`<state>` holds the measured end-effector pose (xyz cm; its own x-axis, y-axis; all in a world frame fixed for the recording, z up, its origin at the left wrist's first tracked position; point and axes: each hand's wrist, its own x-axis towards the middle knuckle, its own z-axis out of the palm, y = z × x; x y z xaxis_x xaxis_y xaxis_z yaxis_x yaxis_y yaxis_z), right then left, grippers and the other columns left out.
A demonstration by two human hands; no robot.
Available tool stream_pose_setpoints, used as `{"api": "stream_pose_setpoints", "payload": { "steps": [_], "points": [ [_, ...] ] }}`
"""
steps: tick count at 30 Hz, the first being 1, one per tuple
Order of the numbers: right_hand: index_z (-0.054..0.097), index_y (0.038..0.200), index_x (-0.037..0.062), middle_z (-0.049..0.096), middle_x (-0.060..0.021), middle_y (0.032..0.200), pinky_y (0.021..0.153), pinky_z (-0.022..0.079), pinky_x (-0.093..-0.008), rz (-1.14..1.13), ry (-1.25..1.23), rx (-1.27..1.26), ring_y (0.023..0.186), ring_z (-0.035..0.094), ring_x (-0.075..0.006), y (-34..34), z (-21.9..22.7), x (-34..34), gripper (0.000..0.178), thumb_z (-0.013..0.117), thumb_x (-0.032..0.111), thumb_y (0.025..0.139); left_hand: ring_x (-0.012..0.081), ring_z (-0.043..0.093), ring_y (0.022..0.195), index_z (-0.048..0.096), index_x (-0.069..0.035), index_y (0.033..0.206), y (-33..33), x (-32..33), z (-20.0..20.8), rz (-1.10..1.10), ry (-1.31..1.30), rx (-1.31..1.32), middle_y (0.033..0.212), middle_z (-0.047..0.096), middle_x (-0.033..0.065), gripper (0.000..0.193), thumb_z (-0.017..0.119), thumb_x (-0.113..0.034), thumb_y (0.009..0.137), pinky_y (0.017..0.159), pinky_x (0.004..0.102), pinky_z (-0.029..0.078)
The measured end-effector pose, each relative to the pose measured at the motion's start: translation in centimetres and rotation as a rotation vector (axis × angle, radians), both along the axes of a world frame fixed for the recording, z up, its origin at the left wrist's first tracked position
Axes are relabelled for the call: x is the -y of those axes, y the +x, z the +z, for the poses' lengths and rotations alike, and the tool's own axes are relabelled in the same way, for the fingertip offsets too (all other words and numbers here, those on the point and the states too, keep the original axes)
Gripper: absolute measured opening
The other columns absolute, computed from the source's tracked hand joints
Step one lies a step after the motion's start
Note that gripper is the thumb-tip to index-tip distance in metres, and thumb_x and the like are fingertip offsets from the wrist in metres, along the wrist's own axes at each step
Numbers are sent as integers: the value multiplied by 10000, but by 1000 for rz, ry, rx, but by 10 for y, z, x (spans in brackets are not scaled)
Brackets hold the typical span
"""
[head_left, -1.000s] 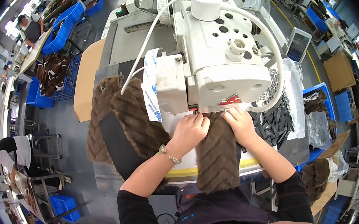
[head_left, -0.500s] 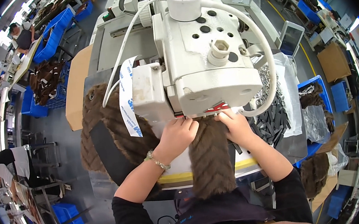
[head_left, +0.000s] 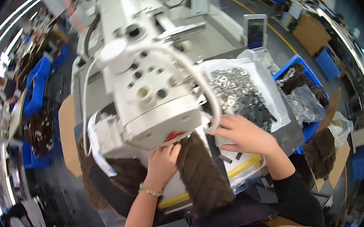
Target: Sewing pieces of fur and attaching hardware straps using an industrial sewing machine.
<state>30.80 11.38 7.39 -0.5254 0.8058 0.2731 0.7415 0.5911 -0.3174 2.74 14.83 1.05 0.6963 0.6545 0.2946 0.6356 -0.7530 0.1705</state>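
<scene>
A white sewing machine head [head_left: 160, 120] with a red mark at its lower front stands before me. Under it runs a brown fur strip [head_left: 201, 171], its near end hanging over the table edge toward me. With curled fingers my left hand [head_left: 162, 162] grips the strip's left edge close beneath the head; the fingertips are partly hidden. My right hand [head_left: 244, 134] is off the fur, fingers stretched and apart, beside a looped white cable [head_left: 213, 105]. Right of the machine lie a heap of small metal buckles [head_left: 232, 84] and several black strips [head_left: 255, 112] on white plastic sheeting.
A larger brown fur piece [head_left: 129, 179] with a black band [head_left: 105, 188] lies left of the machine. Yellow tape [head_left: 245, 169] lines the table's front. A blue bin [head_left: 310, 131] with fur and clear plastic stands at the right. Other people work at the far left.
My right hand has let go of the fur strip and moved right, its fingers opening. My left hand stays at the strip. The whole view has swung to the right.
</scene>
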Motion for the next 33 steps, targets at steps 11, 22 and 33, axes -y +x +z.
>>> {"api": "stream_pose_setpoints", "payload": {
  "steps": [11,22,33],
  "points": [
    [650,982,67,634,-96,994,835,470,-392,-439,243,-127,936,604,-283,113,-1,-2,245,699,34,744,165,576,677,653,-73,944,6,15,1,-273,101,113,824,575,12,210,621,-79,737,591,299,463],
    [645,881,31,605,-118,890,770,492,-389,-437,195,-330,876,595,-326,82,-70,-47,101,639,-10,789,197,633,721,653,-80,902,1,7,-8,-264,43,185,890,654,17,195,651,-15,718,604,322,486],
    [633,1072,61,643,-144,945,725,515,-407,-584,135,-403,822,634,-363,79,-55,-34,329,559,-94,790,128,526,627,614,-68,893,1,10,12,-534,266,-164,759,513,1,172,615,-100,724,566,262,430]
  ]
}}
